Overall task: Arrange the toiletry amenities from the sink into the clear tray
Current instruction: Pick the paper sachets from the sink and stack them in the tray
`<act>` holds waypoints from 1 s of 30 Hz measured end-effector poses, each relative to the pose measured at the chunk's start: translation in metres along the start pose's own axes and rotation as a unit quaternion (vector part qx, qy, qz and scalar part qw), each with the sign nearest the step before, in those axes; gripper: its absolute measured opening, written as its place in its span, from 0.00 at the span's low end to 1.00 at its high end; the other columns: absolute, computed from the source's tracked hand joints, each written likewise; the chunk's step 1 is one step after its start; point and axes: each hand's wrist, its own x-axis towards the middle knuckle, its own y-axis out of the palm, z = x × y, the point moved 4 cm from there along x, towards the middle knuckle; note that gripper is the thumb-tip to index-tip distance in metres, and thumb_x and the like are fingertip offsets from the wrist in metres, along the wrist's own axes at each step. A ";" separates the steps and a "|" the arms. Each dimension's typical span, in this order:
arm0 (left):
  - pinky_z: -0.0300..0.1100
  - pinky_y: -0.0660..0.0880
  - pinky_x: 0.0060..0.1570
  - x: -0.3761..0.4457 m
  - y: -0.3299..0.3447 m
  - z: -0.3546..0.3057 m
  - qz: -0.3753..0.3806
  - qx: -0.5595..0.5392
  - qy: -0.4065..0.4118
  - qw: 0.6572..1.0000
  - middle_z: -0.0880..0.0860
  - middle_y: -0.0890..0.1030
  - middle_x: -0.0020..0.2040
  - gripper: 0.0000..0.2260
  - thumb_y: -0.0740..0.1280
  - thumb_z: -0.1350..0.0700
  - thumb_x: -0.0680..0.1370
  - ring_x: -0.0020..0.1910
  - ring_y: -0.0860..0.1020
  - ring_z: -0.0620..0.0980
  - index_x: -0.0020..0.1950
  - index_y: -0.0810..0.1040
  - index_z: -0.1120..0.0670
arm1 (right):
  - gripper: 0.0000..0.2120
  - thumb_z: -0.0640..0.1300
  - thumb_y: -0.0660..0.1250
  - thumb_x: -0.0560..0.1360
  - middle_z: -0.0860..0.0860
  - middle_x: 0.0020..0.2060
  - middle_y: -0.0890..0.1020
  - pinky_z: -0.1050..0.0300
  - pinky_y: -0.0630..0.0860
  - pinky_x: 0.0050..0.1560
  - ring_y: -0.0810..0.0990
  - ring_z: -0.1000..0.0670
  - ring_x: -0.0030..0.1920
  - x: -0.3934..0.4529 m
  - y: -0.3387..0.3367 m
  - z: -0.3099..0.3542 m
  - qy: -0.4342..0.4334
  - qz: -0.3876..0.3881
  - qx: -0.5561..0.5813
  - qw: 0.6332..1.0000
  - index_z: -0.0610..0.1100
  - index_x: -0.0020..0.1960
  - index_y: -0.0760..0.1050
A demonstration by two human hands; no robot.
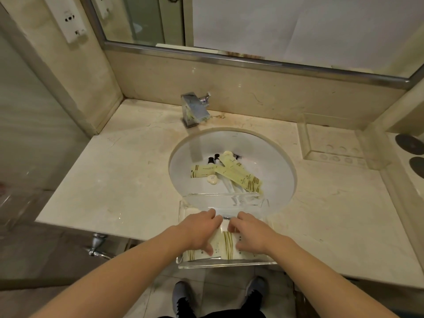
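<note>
A clear acrylic tray (226, 198) sits on the counter's front edge, partly over the white round sink (277, 177). Cream packets with olive stripes (226, 245) lie flat in the tray. My left hand (202, 228) and my right hand (253, 232) both rest on these packets, fingers spread and pressing down. In the sink lie more striped packets (241, 176), small dark-capped bottles (213, 159), a round soap (212, 179) and another pale round piece (227, 154).
A chrome faucet (195, 110) stands behind the sink. A second clear tray (337, 143) sits at the back right of the marble counter (128, 171). Two dark round discs (410, 143) lie at the far right. A mirror runs above the backsplash.
</note>
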 end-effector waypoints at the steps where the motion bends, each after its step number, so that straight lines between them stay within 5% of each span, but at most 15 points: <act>1: 0.49 0.75 0.52 0.000 0.000 -0.001 -0.012 0.015 0.007 1.000 0.54 0.71 0.57 0.28 0.74 0.43 0.69 0.53 0.73 0.54 0.62 0.68 0.54 | 0.19 0.47 0.69 0.70 0.50 0.55 0.72 0.54 0.72 0.51 0.72 0.49 0.55 0.001 -0.001 0.000 -0.001 0.000 -0.013 1.000 0.50 0.60 0.71; 6: 0.49 0.74 0.52 -0.005 -0.004 0.004 -0.047 -0.022 0.000 0.999 0.55 0.72 0.58 0.15 0.64 0.51 0.78 0.55 0.73 0.54 0.62 0.71 0.55 | 0.15 0.47 0.69 0.70 0.51 0.54 0.74 0.55 0.73 0.50 0.73 0.49 0.53 0.005 -0.004 -0.005 -0.003 0.017 -0.020 1.000 0.52 0.56 0.72; 14: 0.48 0.74 0.49 -0.007 0.001 0.007 -0.017 -0.071 0.000 0.997 0.53 0.75 0.52 0.08 0.65 0.54 0.76 0.50 0.75 0.53 0.54 0.74 0.54 | 0.13 0.44 0.69 0.69 0.52 0.52 0.74 0.53 0.76 0.52 0.74 0.50 0.51 0.010 -0.007 -0.009 -0.002 0.052 0.007 0.999 0.51 0.53 0.73; 21: 0.47 0.76 0.49 -0.002 -0.001 0.007 -0.034 -0.076 0.001 0.997 0.51 0.72 0.55 0.15 0.68 0.49 0.75 0.48 0.75 0.52 0.59 0.71 0.52 | 0.14 0.44 0.69 0.69 0.51 0.50 0.74 0.52 0.76 0.49 0.75 0.49 0.49 0.013 -0.007 -0.008 -0.010 0.051 -0.005 0.999 0.51 0.52 0.70; 26: 0.43 0.74 0.48 0.005 -0.031 0.021 -0.185 -0.119 -0.033 0.975 0.49 0.71 0.58 0.15 0.65 0.49 0.77 0.49 0.75 0.49 0.62 0.71 0.52 | 0.04 0.47 0.63 0.74 0.53 0.47 0.74 0.55 0.76 0.46 0.74 0.52 0.46 0.016 -0.026 -0.006 0.007 -0.075 0.066 0.995 0.50 0.48 0.72; 30: 0.43 0.75 0.51 0.018 -0.061 0.041 -0.264 -0.181 -0.077 0.944 0.48 0.72 0.56 0.12 0.65 0.51 0.77 0.51 0.75 0.47 0.59 0.73 0.52 | 0.06 0.46 0.63 0.75 0.55 0.45 0.74 0.55 0.74 0.44 0.75 0.51 0.44 0.027 -0.057 -0.016 0.044 -0.200 0.145 0.968 0.49 0.52 0.72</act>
